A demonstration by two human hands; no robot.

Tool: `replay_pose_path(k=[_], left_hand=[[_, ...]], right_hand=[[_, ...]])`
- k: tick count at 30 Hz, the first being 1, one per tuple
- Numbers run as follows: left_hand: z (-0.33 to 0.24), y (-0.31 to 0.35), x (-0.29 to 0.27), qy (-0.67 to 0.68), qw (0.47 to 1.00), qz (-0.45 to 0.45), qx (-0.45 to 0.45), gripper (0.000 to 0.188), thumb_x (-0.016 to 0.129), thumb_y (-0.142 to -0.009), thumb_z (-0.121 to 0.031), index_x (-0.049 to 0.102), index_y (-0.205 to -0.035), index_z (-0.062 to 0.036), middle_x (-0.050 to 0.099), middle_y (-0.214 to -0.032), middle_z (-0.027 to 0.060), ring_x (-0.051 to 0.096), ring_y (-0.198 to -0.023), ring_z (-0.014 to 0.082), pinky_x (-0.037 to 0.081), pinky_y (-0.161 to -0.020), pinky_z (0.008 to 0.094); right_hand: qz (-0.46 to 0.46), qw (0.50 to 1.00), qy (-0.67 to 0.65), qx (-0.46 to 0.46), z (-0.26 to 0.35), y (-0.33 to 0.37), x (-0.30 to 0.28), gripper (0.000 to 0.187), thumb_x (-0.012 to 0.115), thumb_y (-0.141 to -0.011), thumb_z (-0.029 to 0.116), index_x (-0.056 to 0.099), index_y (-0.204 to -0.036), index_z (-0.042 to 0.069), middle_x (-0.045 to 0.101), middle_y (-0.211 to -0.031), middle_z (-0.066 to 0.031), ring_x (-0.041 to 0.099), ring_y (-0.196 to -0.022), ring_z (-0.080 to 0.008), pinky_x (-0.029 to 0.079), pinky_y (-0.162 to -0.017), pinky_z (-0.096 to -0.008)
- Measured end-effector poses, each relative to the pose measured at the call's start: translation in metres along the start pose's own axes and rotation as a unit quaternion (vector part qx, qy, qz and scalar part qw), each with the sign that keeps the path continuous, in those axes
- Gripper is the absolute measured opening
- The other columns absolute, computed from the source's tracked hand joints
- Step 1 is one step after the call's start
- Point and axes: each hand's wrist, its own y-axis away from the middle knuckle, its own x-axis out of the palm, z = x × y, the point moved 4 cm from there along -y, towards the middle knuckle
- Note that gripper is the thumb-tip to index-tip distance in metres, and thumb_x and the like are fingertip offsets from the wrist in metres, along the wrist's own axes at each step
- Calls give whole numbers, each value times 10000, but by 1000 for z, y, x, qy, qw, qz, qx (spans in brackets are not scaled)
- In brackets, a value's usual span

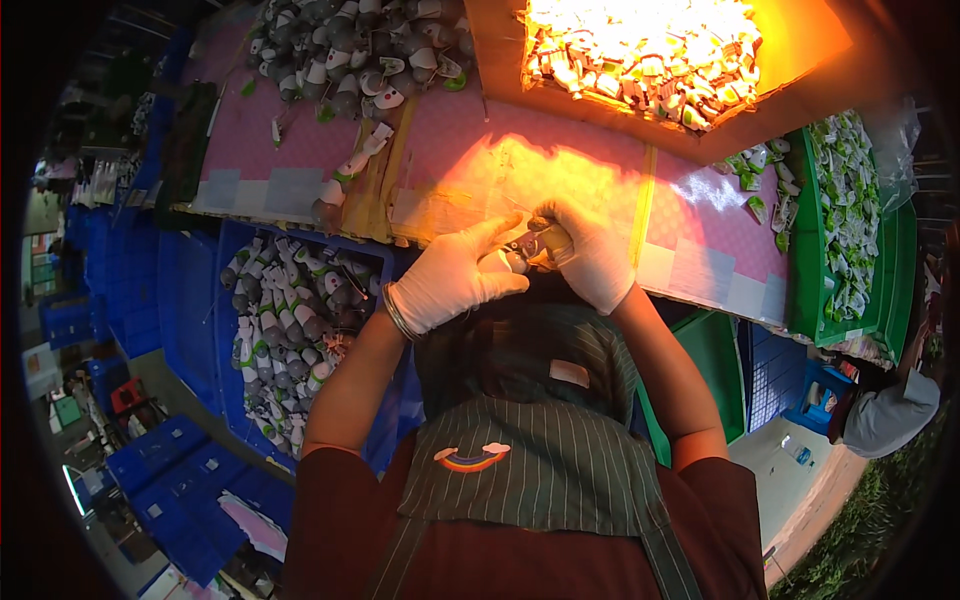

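Note:
In a white glove, my left hand curls its thumb and fingers round a small grey-and-white plastic part at the near edge of the pink bench top. My right hand, gloved too, pinches at the same spot from the other side, its fingertips bent inward. The fingers cover much of the part, so its exact kind cannot be made out. One assembled grey, white and green piece lies on the bench to the left of my hands.
A brightly lit cardboard box of small white parts stands ahead. Grey-and-white pieces are heaped at the far left. A blue bin of assembled pieces sits lower left, a green crate of green-and-white parts at right. Another person's sleeve shows far right.

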Motion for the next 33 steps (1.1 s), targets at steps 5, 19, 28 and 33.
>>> replay_pose_path(k=[5,19,28,33], left_hand=[[2,-1,2,76,993,11,-90,636,750,-789,-212,493,-1336,-14,654,-833,63,611,-758,111,495,-719,274],[2,-8,8,-147,967,-179,108,328,689,-814,-155,584,-1113,-71,654,-908,172,651,-819,340,515,-700,400],[2,-3,10,-223,956,-182,53,365,677,-819,-90,600,-1173,-45,655,-945,155,659,-877,274,514,-768,341],[5,-1,11,-82,986,-146,8,344,680,-834,-158,592,-1146,-42,654,-815,117,657,-731,197,509,-662,324]], right_hand=[[-65,997,-5,-32,4,5,3,95,587,-907,51,603,-975,-14,679,-810,-120,692,-767,-189,538,-683,-285],[97,895,-373,223,-7,21,17,400,544,-959,404,556,-1002,6,575,-743,-31,522,-594,-78,406,-525,-196],[53,911,-317,259,-18,12,24,182,596,-935,183,575,-1008,18,613,-804,-44,556,-630,-91,436,-548,-215],[-150,976,82,-138,3,6,16,179,653,-799,-42,581,-958,0,637,-825,-90,644,-738,-188,507,-645,-287]])
